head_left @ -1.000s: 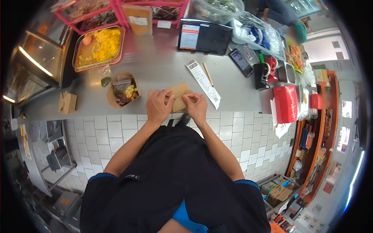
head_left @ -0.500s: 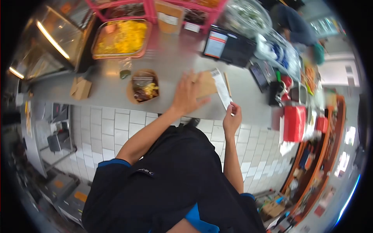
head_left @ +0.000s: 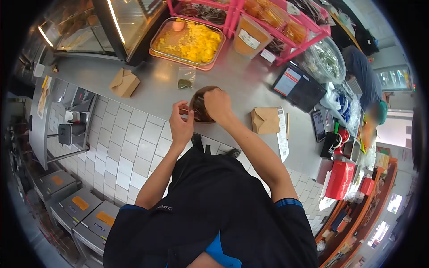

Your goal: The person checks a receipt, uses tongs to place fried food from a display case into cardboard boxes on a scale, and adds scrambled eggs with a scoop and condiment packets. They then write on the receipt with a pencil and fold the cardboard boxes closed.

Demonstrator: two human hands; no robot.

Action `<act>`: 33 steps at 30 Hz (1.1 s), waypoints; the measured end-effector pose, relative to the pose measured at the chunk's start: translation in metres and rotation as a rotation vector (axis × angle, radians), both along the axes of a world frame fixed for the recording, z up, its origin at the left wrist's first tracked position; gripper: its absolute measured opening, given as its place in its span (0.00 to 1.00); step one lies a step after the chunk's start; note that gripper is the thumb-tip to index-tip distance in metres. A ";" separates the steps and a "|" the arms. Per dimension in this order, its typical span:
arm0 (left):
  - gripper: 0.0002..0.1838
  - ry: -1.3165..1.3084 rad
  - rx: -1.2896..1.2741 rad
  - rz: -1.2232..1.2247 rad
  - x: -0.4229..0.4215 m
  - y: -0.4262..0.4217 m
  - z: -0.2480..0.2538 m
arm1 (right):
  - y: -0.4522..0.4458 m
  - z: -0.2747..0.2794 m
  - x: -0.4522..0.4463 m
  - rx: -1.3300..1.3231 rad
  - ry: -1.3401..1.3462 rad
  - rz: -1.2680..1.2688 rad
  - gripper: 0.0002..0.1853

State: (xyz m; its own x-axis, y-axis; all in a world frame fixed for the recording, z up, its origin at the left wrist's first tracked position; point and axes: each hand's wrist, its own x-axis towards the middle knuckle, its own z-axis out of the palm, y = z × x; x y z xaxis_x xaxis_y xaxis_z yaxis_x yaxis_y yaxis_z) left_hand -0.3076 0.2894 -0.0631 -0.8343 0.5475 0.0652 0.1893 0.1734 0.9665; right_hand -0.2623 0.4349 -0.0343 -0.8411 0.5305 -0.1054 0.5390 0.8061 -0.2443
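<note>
An open brown cardboard food box (head_left: 203, 90) stands on the steel counter, with dark contents partly showing. My right hand (head_left: 217, 105) reaches over it from the right, fingers closed and pointing down inside; what they hold is hidden. At the box's left side is my left hand (head_left: 181, 125), its fingers bent but apart from the thumb, and the thumb close to the rim. Just behind the box lies a small clear bag with something green (head_left: 185, 79). To the right sit a closed brown carton (head_left: 264, 120) and a long paper receipt (head_left: 283, 136).
A tray of yellow food (head_left: 196, 42) stands at the back, beside pink racks (head_left: 286, 42). Another closed carton (head_left: 124, 83) lies left. A black tablet-like device (head_left: 297, 87), a phone (head_left: 318, 125) and a red box (head_left: 340, 180) occupy the right. Another person (head_left: 364, 73) bends at far right.
Both hands have moved left to the food box. My right hand has let go of the receipt, which now lies beside the carton. The view has shifted, too.
</note>
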 end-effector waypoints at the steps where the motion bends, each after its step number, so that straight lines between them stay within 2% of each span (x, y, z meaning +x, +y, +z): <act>1: 0.15 -0.009 0.005 0.013 -0.004 -0.001 0.000 | -0.003 0.000 -0.001 0.076 -0.048 0.012 0.05; 3: 0.14 0.019 -0.035 -0.093 -0.006 -0.006 0.000 | -0.003 0.000 -0.001 0.148 -0.115 0.038 0.05; 5: 0.13 -0.014 -0.026 -0.079 -0.008 -0.008 -0.002 | 0.003 0.002 -0.004 0.112 0.106 -0.051 0.04; 6: 0.13 -0.032 -0.018 -0.087 -0.010 -0.008 0.003 | 0.002 -0.001 -0.006 0.112 0.098 -0.045 0.04; 8: 0.13 -0.054 -0.002 -0.088 -0.013 -0.007 0.003 | 0.003 -0.008 -0.008 0.077 0.256 -0.004 0.04; 11: 0.18 -0.054 0.009 -0.085 -0.016 -0.013 -0.004 | 0.007 -0.010 0.004 0.008 0.115 0.053 0.04; 12: 0.24 -0.094 0.027 -0.142 -0.017 -0.020 -0.006 | 0.008 0.000 0.010 0.006 0.110 0.061 0.04; 13: 0.30 -0.139 0.044 -0.196 -0.015 -0.025 -0.008 | 0.012 0.020 0.017 0.005 0.301 -0.002 0.05; 14: 0.30 -0.145 0.046 -0.175 -0.011 -0.025 -0.006 | 0.019 0.030 0.022 0.003 0.493 -0.057 0.06; 16: 0.44 0.082 -0.050 -0.230 -0.004 -0.027 0.003 | 0.039 0.025 0.017 -0.076 0.513 0.030 0.09; 17: 0.44 0.082 -0.059 -0.232 -0.001 -0.023 0.001 | 0.043 0.021 0.017 -0.147 0.539 0.101 0.11; 18: 0.48 0.098 -0.067 -0.186 -0.003 -0.011 -0.003 | 0.040 0.018 0.022 -0.148 0.549 0.093 0.11; 19: 0.53 0.115 -0.068 -0.138 -0.008 0.003 -0.004 | 0.035 0.015 0.030 -0.189 0.400 0.208 0.13; 20: 0.51 0.267 -0.066 -0.138 -0.011 0.011 -0.003 | 0.032 0.012 0.038 -0.228 0.240 0.327 0.14; 21: 0.51 0.261 -0.061 -0.130 -0.014 0.018 -0.006 | 0.028 0.012 0.044 -0.224 0.232 0.334 0.14; 23: 0.43 0.694 -0.366 -0.350 -0.013 0.026 -0.011 | 0.017 0.010 0.053 0.003 0.118 0.424 0.16; 24: 0.43 0.697 -0.365 -0.352 -0.010 0.026 -0.007 | 0.023 0.004 0.058 0.004 0.120 0.422 0.16; 26: 0.35 0.632 -0.421 -0.484 -0.008 0.028 0.005 | 0.040 -0.007 0.066 -0.177 0.370 0.425 0.17; 27: 0.35 0.640 -0.416 -0.488 -0.010 0.030 0.000 | 0.034 -0.003 0.072 -0.170 0.375 0.419 0.17; 29: 0.33 0.576 -0.313 -0.507 -0.011 0.030 -0.020 | 0.020 0.008 0.092 -0.716 0.689 -0.360 0.19; 30: 0.33 0.573 -0.315 -0.504 -0.016 0.029 -0.028 | 0.018 0.002 0.093 -0.718 0.686 -0.357 0.19; 32: 0.35 0.565 -0.194 -0.569 -0.027 0.028 -0.039 | 0.004 -0.016 0.096 -0.376 0.585 0.047 0.20; 33: 0.35 0.566 -0.194 -0.578 -0.024 0.028 -0.034 | -0.004 -0.020 0.091 -0.375 0.588 0.039 0.20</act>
State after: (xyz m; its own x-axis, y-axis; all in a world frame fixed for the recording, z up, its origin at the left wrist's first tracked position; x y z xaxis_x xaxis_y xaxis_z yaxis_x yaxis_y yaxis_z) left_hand -0.3312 0.3175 -0.0975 -0.2876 0.9243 0.2510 0.7484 0.0533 0.6611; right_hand -0.1713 0.4304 -0.0540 -0.8323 0.5159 0.2026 0.2047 0.6259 -0.7526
